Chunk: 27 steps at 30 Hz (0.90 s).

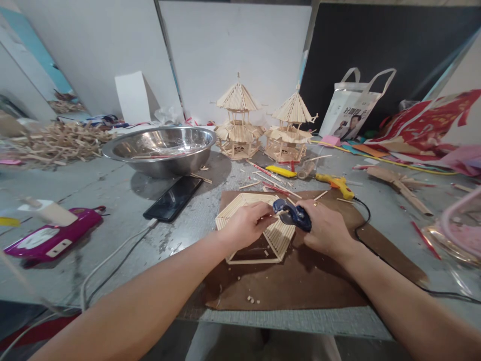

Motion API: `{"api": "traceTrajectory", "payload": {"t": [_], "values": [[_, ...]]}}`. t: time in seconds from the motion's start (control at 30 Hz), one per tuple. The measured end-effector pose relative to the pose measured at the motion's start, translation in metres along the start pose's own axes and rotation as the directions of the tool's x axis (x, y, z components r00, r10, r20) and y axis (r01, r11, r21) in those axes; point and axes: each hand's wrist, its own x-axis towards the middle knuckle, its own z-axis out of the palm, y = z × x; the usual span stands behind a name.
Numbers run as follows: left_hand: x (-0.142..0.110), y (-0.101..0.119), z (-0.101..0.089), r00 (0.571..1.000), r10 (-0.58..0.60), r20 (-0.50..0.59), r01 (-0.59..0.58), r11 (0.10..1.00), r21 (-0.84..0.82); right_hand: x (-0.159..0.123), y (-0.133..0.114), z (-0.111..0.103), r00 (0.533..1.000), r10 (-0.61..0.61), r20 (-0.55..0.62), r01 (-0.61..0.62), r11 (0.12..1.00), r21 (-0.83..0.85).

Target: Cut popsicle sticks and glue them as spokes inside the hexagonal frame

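Observation:
My right hand is closed around a dark blue hand cutter, its head turned toward my left hand. Between finger and thumb, my left hand pinches a thin wooden stick, whose end meets the cutter's jaws. Under both hands lies a many-sided roof panel of pale sticks on a brown board. Several of its sections are filled with side-by-side sticks, while the front section is an open frame. My left hand covers part of the panel.
Two stick pagodas stand behind the board. A steel bowl and a phone are at left, beside a purple power strip. A yellow glue gun trails its black cord rightward. Loose sticks and a yellow knife lie behind.

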Motion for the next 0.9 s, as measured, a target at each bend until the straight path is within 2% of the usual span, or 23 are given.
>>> {"api": "traceTrajectory", "payload": {"t": [0.47,0.9], "values": [[-0.0003,0.0031,-0.0007,1.000,-0.021,0.018,0.020,1.000,0.016,0.0002,-0.0007,-0.0003,0.999,0.024,0.031,-0.024,1.000,-0.018],[-0.0003,0.0062,0.0006,0.996,-0.050,0.073,0.047,0.998,0.036,0.0010,-0.0010,-0.0056,0.991,0.061,0.117,-0.060,0.998,-0.015]]}}
